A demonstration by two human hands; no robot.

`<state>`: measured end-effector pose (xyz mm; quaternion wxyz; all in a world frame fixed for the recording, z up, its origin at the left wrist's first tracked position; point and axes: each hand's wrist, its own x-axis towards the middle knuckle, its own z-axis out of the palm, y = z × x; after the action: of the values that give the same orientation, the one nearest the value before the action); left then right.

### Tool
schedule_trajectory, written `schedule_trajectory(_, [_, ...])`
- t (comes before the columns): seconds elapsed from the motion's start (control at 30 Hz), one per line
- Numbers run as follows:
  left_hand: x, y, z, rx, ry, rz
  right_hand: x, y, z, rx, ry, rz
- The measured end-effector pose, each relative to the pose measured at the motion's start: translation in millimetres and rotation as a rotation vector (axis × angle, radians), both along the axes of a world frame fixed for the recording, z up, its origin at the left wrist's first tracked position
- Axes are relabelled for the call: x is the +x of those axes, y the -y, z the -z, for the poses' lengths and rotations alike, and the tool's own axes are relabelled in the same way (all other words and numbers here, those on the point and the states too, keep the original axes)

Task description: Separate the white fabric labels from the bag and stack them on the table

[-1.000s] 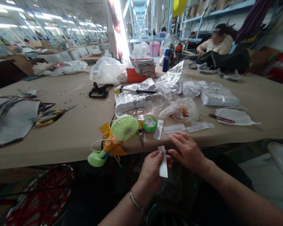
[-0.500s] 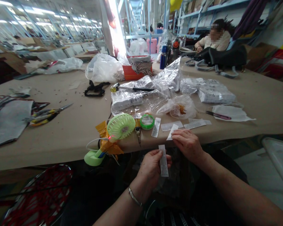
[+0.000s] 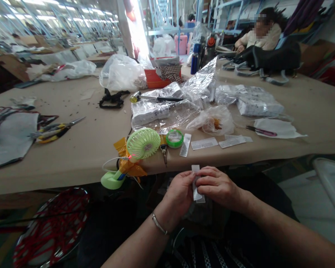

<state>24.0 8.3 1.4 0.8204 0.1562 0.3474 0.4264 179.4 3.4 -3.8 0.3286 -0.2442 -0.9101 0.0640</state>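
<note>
My left hand pinches a narrow whitish strip in front of the table edge, above my lap. My right hand is closed on a second pale strip, laid against the first so that the two overlap. Its fingertips hide part of both. Along the near table edge lie a shiny strip, a printed label strip and further printed strips. Left of them are a round green tin with pale contents and a pointed tool like a soldering iron.
A green fan is taped to the table edge. Behind are wrapped white stacks, a hammer and a plastic bag. Yellow-handled pliers or snips lie left; a cutter lies right. Another person sits at the far right.
My right hand has lifted a strip off the table edge and brought it down to my left hand. The two strips now overlap. The view has shifted slightly.
</note>
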Motion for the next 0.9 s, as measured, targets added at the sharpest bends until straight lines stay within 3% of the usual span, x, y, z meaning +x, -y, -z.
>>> schedule_trajectory(0.13, [2, 1, -2.0, -0.053, -0.072, 0.01, 12, -2, -3.1, 0.025, -0.005, 0.077])
schedule_trajectory(0.3, [3, 3, -3.3, -0.127, -0.257, 0.034, 55, -24, 0.2, 0.063, 0.096, 0.702])
schedule_trajectory(0.37, [3, 4, -2.8, -0.13, -0.281, 0.036, 70, -31, 3.1, 0.062, 0.216, 0.841])
schedule_trajectory(0.53, [3, 6, -2.0, -0.125, -0.294, 0.056, 86, -30, 7.1, 0.11, 0.28, 0.795])
schedule_trajectory(0.7, [1, 5, -1.4, -0.105, -0.312, 0.056, 93, -30, 8.3, 0.111, 0.052, 0.697])
schedule_trajectory(0.9, [0, 5, -1.9, -0.106, -0.316, 0.065, 89, -33, 9.3, -0.008, -0.278, 0.737])
